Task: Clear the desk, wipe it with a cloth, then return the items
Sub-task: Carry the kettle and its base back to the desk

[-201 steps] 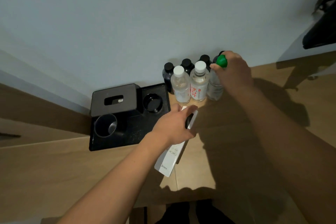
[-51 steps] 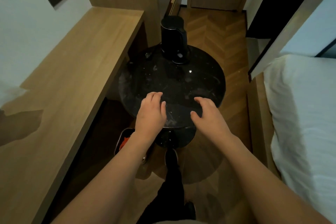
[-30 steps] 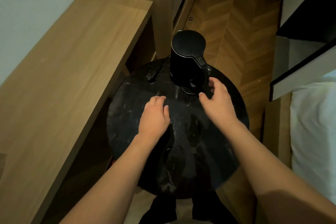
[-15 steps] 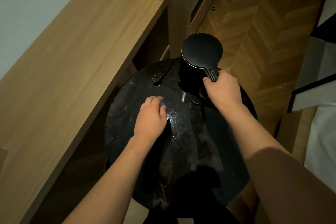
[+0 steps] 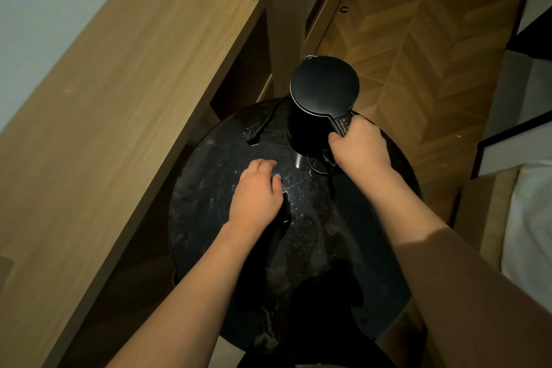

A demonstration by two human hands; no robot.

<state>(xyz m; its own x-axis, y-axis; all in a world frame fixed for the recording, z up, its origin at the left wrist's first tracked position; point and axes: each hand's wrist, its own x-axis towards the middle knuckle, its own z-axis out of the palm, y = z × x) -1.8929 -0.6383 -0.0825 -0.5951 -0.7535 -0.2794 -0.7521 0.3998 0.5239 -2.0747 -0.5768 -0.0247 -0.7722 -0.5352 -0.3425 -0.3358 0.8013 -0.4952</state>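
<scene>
On round table, right hand grips kettle.

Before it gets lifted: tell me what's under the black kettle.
The kettle, held at its handle by the right hand, stands over the round black table. A dark base disc shows below it, and a cord lies beside it. Their contact is hidden.

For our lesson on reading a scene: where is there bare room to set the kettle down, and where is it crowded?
The long wooden desk left of the round table shows bare wood along its whole visible length. The table's near half, below the left hand, is also bare. Its far edge is crowded: kettle, its base, the cord's plug and the right hand gripping the handle.
</scene>
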